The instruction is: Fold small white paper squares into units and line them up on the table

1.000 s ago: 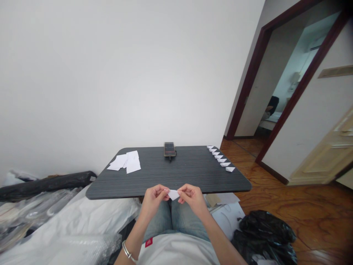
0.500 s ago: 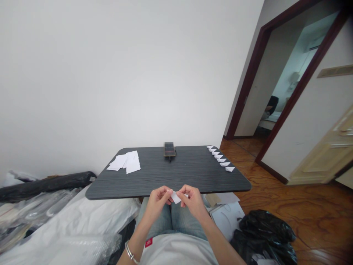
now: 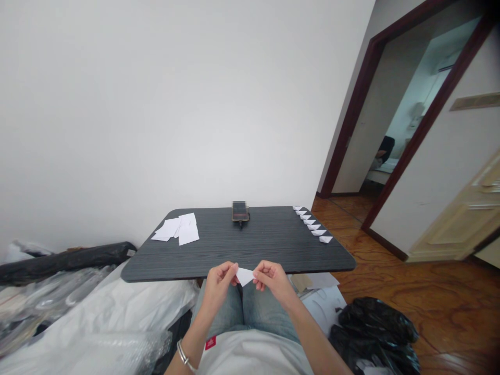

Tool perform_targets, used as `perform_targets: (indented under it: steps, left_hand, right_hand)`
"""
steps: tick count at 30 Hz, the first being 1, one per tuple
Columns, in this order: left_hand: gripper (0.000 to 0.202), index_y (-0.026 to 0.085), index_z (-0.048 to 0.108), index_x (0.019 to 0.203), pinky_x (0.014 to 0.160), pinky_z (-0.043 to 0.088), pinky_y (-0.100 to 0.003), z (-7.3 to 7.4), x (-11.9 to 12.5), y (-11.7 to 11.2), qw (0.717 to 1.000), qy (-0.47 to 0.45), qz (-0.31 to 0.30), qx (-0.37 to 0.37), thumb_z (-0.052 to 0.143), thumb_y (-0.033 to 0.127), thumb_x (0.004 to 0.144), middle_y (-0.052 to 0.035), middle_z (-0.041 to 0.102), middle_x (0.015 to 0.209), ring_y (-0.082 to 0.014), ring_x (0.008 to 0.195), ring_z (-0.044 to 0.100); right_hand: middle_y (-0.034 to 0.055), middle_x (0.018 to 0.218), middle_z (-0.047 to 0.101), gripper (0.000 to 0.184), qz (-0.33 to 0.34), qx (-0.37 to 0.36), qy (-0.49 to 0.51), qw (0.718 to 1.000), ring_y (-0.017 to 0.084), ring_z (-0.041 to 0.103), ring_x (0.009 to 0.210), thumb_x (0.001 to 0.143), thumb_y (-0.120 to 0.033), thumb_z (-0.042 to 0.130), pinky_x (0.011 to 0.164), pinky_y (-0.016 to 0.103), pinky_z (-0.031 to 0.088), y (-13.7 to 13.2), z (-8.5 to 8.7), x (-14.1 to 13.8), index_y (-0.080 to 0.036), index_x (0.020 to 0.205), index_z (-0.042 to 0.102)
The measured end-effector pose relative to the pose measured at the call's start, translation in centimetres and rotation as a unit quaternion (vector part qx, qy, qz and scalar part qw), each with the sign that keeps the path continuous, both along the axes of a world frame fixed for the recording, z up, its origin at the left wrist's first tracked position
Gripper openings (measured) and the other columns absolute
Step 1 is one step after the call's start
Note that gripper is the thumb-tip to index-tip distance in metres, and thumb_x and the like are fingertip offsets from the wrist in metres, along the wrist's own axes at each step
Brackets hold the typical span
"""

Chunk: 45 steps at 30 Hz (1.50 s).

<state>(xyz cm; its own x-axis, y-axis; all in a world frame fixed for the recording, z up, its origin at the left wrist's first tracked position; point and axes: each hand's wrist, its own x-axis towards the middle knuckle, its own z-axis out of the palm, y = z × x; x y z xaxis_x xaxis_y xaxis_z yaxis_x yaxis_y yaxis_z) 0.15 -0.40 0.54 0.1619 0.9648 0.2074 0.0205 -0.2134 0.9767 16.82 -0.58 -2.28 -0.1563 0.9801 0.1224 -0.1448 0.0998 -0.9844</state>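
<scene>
A small folded white paper piece is held just over the near edge of the dark table, above my lap. My left hand pinches its left end with fingers closed. My right hand pinches its right end the same way. A loose pile of white paper slips lies on the table's left side. Several small folded white pieces sit in a row along the table's right edge.
A phone on a stand is at the table's far middle. Clear plastic wrapping lies at left, with a dark roll behind it. A black bag sits on the wooden floor at right. An open doorway is beyond.
Both hands stayed at the table's near edge, working the paper piece; it turned between the fingers, tilting down half a second ago and now showing a flat triangular face.
</scene>
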Motion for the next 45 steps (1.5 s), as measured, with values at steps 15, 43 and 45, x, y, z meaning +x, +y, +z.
perform_targets:
  steps: [15,43,45]
  left_hand:
    - [0.023,0.012,0.062,0.063,0.047,0.037,-0.020,-1.3,-0.1,0.7,0.997,-0.023,-0.047,-0.060,0.069,0.034,0.067,0.0009,0.057,0.053,-0.0098,0.050,0.047]
    - [0.018,0.015,0.054,0.082,0.054,0.035,-0.022,-1.7,-0.3,0.7,0.997,-0.053,-0.050,-0.008,0.060,0.030,0.075,0.0033,0.057,0.054,-0.0114,0.051,0.050]
    - [0.017,0.015,0.054,0.084,0.054,0.035,-0.022,-1.9,0.0,0.5,0.998,-0.032,-0.051,0.001,0.057,0.030,0.077,0.0029,0.057,0.055,-0.0120,0.051,0.050]
  right_hand:
    - [-0.0028,0.049,0.059,0.026,-0.010,0.000,-0.021,1.000,0.007,0.051,0.038,0.068,-0.037,0.068,0.038,0.017,0.039,0.0,-0.4,-0.7,-0.015,0.062,0.055]
    - [-0.0022,0.055,0.059,0.017,0.043,0.019,-0.064,0.997,0.007,0.050,0.041,0.075,-0.031,0.060,0.041,0.017,0.039,0.3,-0.4,0.2,-0.016,0.068,0.055]
    - [-0.0025,0.055,0.058,0.016,0.039,0.023,-0.070,0.997,0.007,0.050,0.041,0.075,-0.030,0.059,0.041,0.017,0.039,0.1,-0.3,-0.2,-0.016,0.068,0.055]
